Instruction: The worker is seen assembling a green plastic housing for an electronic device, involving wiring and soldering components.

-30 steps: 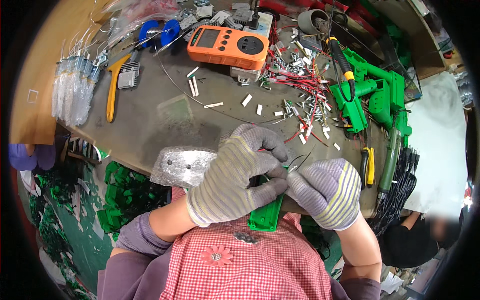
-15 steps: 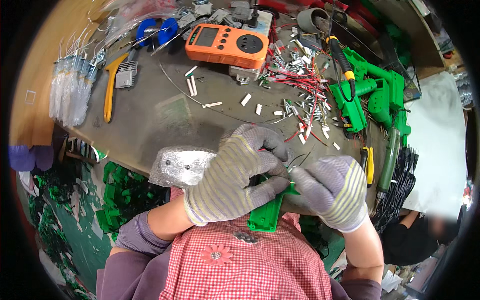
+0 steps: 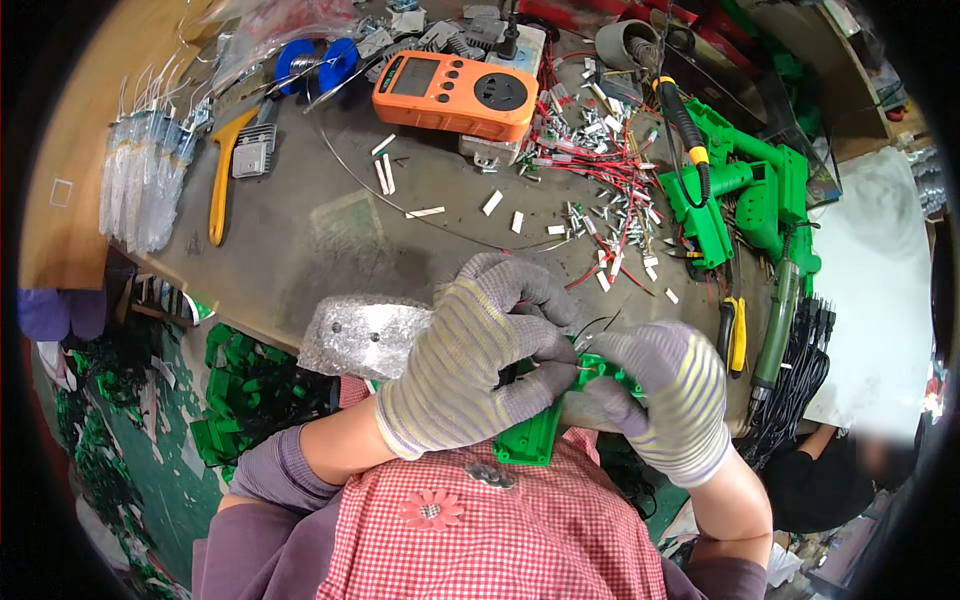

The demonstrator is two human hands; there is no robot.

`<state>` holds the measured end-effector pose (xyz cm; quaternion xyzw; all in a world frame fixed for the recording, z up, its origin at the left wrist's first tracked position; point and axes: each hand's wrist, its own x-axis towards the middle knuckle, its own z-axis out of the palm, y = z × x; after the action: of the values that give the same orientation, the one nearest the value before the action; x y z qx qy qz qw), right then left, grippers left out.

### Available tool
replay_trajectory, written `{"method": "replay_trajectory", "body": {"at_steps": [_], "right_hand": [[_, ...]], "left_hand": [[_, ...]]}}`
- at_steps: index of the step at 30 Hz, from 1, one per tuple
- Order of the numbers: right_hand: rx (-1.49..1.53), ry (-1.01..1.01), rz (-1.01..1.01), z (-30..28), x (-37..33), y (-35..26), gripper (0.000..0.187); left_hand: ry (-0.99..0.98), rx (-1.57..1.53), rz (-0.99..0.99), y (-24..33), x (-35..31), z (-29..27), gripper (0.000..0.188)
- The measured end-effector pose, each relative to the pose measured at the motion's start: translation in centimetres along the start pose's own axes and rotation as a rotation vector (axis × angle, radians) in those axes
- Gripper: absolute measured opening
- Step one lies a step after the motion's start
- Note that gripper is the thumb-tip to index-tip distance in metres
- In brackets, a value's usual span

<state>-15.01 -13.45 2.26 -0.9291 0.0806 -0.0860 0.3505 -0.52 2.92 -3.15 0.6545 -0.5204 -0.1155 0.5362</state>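
Note:
My left hand [image 3: 480, 350], in a grey-and-yellow striped knit glove, is closed around a green plastic housing [image 3: 527, 440] near the table's front edge. The housing's hollow inner side, with small posts, faces up, and its middle is hidden under my fingers. Thin dark wires [image 3: 604, 320] stick out past my left fingertips. My right hand [image 3: 675, 395], gloved the same way, is at the housing's right end. Its thumb and forefinger are apart, with green plastic and a short bit of wire showing between them. A bubble-wrapped piece [image 3: 365, 337] lies beside my left hand.
An orange meter with a socket [image 3: 455, 95] stands at the back. Right of it are heaped red wires and small terminals [image 3: 620, 180]. Green housings [image 3: 760, 190], a soldering iron [image 3: 776, 330] and yellow-handled pliers [image 3: 738, 335] lie right. A yellow-handled brush [image 3: 222, 180] lies left.
My right hand has shifted slightly down, and its thumb and forefinger have parted, so more of the housing's right end shows. My left hand keeps its hold almost unmoved.

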Motion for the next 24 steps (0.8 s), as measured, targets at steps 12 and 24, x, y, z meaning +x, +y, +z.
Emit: {"method": "replay_trajectory", "body": {"at_steps": [12,24], "right_hand": [[0.634,-0.251,0.509,0.1,-0.2,-0.7,0.016],[-0.103,-0.084,-0.146,-0.1,0.8,0.5,0.014]], "left_hand": [[-0.049,0.042,-0.018,0.2,-0.1,-0.1,0.016],[-0.099,-0.031,-0.008,-0.4,0.3,-0.2,0.013]]}}
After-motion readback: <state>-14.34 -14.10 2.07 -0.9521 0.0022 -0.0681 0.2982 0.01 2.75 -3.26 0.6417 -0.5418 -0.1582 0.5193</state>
